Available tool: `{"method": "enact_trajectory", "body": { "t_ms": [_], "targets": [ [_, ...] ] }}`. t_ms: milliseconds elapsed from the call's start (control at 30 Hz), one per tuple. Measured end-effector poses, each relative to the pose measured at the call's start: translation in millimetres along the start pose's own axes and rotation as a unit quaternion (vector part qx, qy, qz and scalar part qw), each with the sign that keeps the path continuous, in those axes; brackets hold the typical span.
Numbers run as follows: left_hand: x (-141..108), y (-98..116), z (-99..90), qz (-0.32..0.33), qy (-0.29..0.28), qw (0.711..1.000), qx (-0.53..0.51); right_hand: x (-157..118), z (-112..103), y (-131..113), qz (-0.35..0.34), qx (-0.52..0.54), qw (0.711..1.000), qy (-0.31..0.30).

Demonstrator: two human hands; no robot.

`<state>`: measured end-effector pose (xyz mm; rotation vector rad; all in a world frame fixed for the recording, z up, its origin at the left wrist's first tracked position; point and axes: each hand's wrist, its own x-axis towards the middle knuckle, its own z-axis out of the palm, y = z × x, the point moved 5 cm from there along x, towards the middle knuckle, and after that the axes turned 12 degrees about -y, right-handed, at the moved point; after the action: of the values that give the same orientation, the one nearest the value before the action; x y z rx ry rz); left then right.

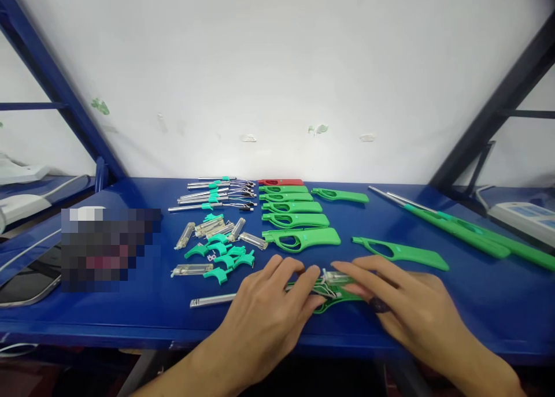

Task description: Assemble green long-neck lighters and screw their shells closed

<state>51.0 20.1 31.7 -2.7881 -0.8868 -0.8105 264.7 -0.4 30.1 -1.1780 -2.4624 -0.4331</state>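
Observation:
Near the front edge of the table, a green lighter casing half (323, 308) lies open side up, partly hidden by my hands. A silver lighter tube (212, 300) sticks out of it to the left, and thin wires (330, 293) show inside. My left hand (266, 304) is closed on the casing, with thumb and fingertips at the wires. My right hand (407, 299) grips a clear fuel tank (337, 277) over the casing's handle part. How far the tank sits inside is hidden by the fingers.
Behind my hands are clear fuel tanks (254, 240), teal triggers (217, 277), tubes with wires (197, 206) and a column of green casing halves (303, 239) with one red casing half (281, 182). Long green lighters (459, 229) lie right. A phone (30, 275) lies left.

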Motion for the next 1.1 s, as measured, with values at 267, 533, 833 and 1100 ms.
{"method": "enact_trajectory", "body": {
  "t_ms": [267, 533, 833, 1100],
  "targets": [
    [-2.8, -4.3, -0.7, 0.019, -0.014, 0.999, -0.044, 3.8, 1.1, -9.7, -0.032, -0.001, 0.999, -0.001],
    [-5.3, -7.2, 2.7, 0.002, -0.025, 0.997, -0.071, 3.7, -1.5, -10.3, -0.021, 0.032, 0.999, 0.005],
    [-27.3, -69.0, -55.9, -0.158, -0.043, 0.984, 0.075, -5.8, 7.5, 0.0, 0.025, 0.105, 0.994, 0.003],
    [-61.5, -139.8, -85.3, -0.322, -0.190, 0.919, 0.125, -6.6, 13.0, 3.8, 0.023, 0.110, 0.994, 0.008]
  ]
}}
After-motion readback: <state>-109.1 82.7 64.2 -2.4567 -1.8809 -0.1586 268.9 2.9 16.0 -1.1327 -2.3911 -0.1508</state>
